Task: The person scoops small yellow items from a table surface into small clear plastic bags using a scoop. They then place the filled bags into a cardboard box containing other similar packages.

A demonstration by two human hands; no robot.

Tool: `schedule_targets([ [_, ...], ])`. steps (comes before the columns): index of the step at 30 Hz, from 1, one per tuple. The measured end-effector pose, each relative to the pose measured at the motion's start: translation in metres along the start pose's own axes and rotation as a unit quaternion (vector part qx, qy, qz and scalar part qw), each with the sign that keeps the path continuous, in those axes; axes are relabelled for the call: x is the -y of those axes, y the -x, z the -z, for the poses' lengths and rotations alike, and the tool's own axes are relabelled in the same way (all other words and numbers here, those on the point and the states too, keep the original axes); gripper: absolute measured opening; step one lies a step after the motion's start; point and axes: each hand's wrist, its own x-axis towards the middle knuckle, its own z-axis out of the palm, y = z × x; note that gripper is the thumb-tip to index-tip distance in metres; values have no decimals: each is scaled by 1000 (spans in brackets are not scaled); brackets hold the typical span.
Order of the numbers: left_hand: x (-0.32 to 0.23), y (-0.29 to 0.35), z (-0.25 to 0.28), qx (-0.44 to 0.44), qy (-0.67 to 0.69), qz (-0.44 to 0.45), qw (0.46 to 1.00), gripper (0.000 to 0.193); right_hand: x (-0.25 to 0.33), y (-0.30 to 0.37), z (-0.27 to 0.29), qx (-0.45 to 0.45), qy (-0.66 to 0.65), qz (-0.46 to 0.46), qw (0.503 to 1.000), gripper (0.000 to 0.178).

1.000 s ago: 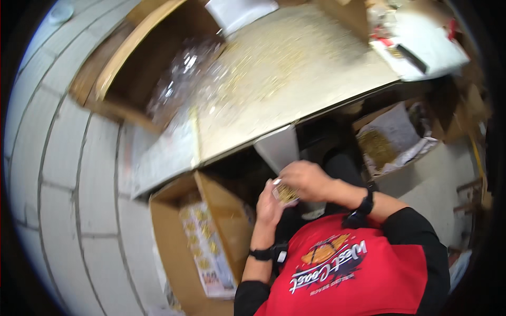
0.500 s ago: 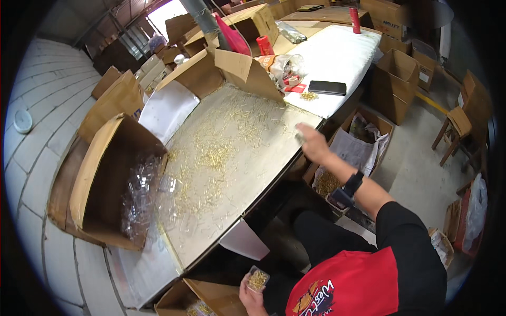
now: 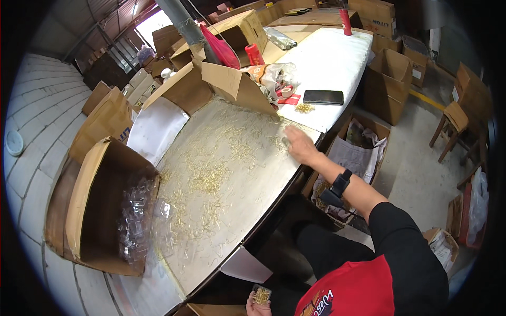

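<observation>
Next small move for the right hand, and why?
Probably pinch a few of the scattered, thin, gold-coloured metal pieces: some lie beside the right hand on the pale, flat tabletop, and the left hand holds a small, clear plastic box containing gold-coloured pieces. Whether the right fingers already grip something is unclear.

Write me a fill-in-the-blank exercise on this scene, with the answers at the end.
1. Of the left hand and the right hand, the ____ one holds the small clear box of gold-coloured pieces.
2. Between the black phone and the pile of clear plastic cases, the right hand is nearer the ____.
3. The cover beneath the phone is ____ in colour.
4. The open cardboard box with the cases in it stands in the ____ half of the picture.

Missing words: left; black phone; white; left.
</observation>
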Motion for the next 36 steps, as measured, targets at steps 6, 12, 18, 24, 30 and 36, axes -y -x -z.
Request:
schedule_targets([
  [6,7,-12,20,-25,-3,31,999,44,-7,-12,6,201,-3,36,979,38],
  [12,-5,43,-53,13,-380,-129,916,50,-61,-15,62,-128,108,-123,978,29],
  [18,18,-2,44,-31,-164,-116,979,35,-18,18,44,69,10,-50,996,37],
  [24,20,-27,21,-23,-78,3,997,31,115,95,-12,159,20,91,983,49],
  [30,36,-52,23,-19,-68,24,997,34,231,124,-63,261,-29,164,951,62],
  [36,55,-76,-10,-20,-98,60,993,39,282,125,-101,306,-6,197,931,58],
])
